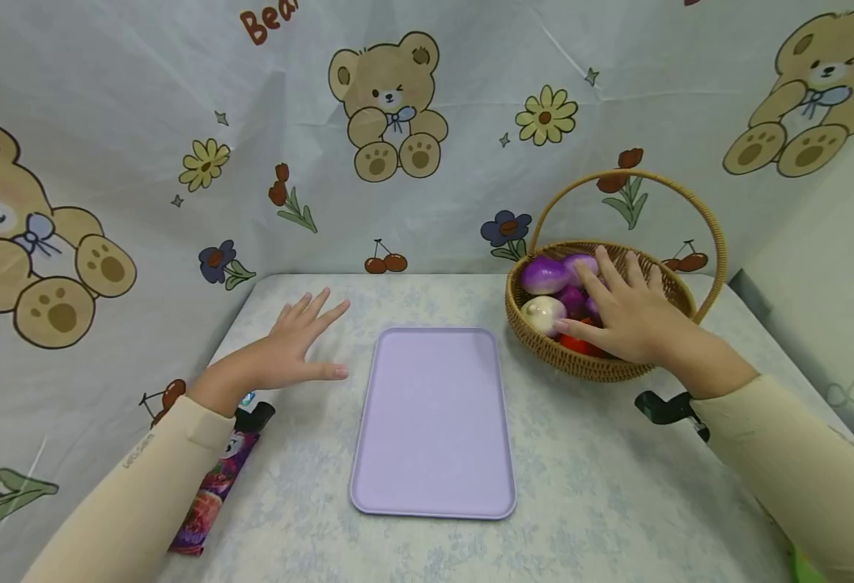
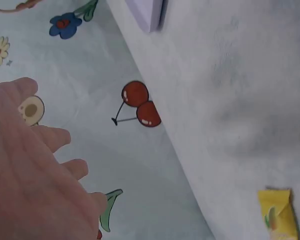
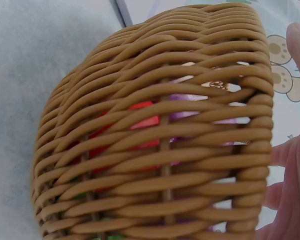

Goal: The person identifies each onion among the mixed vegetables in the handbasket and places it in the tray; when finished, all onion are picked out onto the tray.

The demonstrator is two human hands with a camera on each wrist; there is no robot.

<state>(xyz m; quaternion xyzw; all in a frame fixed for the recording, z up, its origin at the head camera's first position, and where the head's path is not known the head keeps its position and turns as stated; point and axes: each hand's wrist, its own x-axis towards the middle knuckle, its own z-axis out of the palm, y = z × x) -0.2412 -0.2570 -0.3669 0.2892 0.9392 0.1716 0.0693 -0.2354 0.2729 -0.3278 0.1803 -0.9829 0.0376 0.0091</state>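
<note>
2 purple onions (image 1: 545,275) in woven basket (image 1: 601,366), right hand (image 1: 626,316) over

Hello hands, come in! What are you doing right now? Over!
Left hand open, flat over the table beside the empty purple tray. Right hand open, reaching into the basket, over the purple vegetables. Nothing gripped; nothing blocking.

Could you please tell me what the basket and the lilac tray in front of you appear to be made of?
The basket looks like woven rattan or wicker: the right wrist view shows round tan strands interlaced over ribs, with a slight sheen. The tray looks like moulded plastic, possibly silicone: one even lilac colour, matt smooth surface, rounded corners and a low raised rim. Neither material can be told for certain.
</note>
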